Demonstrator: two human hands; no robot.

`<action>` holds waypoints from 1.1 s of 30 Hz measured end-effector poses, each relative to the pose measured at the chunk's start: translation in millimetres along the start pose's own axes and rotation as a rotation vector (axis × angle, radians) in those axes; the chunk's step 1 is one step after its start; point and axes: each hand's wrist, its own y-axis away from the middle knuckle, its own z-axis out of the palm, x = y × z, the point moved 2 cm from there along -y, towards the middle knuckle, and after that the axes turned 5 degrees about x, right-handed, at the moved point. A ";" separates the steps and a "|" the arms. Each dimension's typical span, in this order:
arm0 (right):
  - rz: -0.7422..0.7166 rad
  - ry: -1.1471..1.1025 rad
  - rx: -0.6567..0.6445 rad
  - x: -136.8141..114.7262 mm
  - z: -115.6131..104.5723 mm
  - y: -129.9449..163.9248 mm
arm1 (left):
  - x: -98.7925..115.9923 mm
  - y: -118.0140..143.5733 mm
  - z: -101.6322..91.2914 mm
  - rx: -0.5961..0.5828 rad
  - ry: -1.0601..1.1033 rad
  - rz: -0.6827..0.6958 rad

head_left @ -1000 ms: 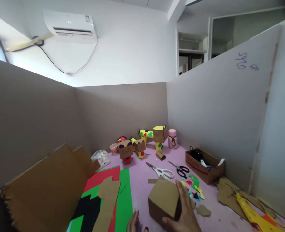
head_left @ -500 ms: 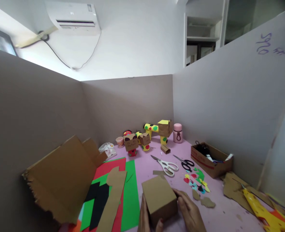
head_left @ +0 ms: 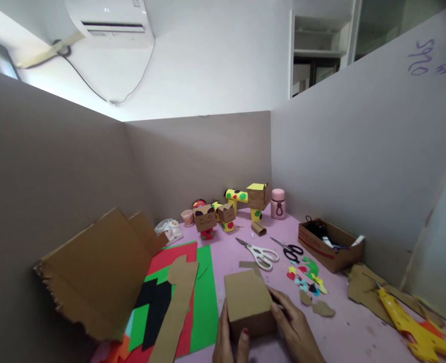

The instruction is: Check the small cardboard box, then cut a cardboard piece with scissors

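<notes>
A small brown cardboard box (head_left: pixel 248 302) sits on the pink tabletop (head_left: pixel 344 338) at the near centre, held between both hands. The left hand (head_left: pixel 228 340) presses against the box's near left side, its thumb with a red nail lying on the front face; the right hand (head_left: pixel 296 327) wraps the box's right side with fingers curled against the wall, so both hands grip the box. Just left of the box lie green, red and black paper sheets (head_left: pixel 204 307) with a long cardboard cut-out (head_left: pixel 177 302) on top of them, and further left a large torn cardboard sheet (head_left: pixel 94 275) leans against the partition wall. Beyond the box, white-handled scissors (head_left: pixel 259 254) and black-handled scissors (head_left: pixel 289 249) lie side by side, with small coloured paper shapes (head_left: pixel 308 277) scattered to the right of the box. An open cardboard tray of supplies (head_left: pixel 331 244) stands at the right wall. At the far end stand cardboard figures with drawn faces (head_left: pixel 208 219), a yellow spotted cardboard animal (head_left: pixel 249 199) and a pink flask (head_left: pixel 278 203). A yellow glue gun (head_left: pixel 397 312) rests at the near right on cardboard scraps.
</notes>
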 end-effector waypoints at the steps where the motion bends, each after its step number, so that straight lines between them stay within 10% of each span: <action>1: 0.003 -0.001 -0.008 -0.4 0.0 0.7 | 2.7 -1.0 -2.0 -0.007 0.058 -0.032; 7: 0.001 0.005 -0.048 1.9 1.9 3.4 | 11.9 -6.2 -6.1 -0.037 0.205 -0.182; 18: -0.047 0.048 -0.059 -1.2 2.3 2.4 | 12.3 -0.6 -9.5 -0.024 0.129 -0.060; 33: -0.406 0.135 0.054 -23.3 -18.2 24.6 | 63.5 21.3 -23.0 0.336 0.164 0.402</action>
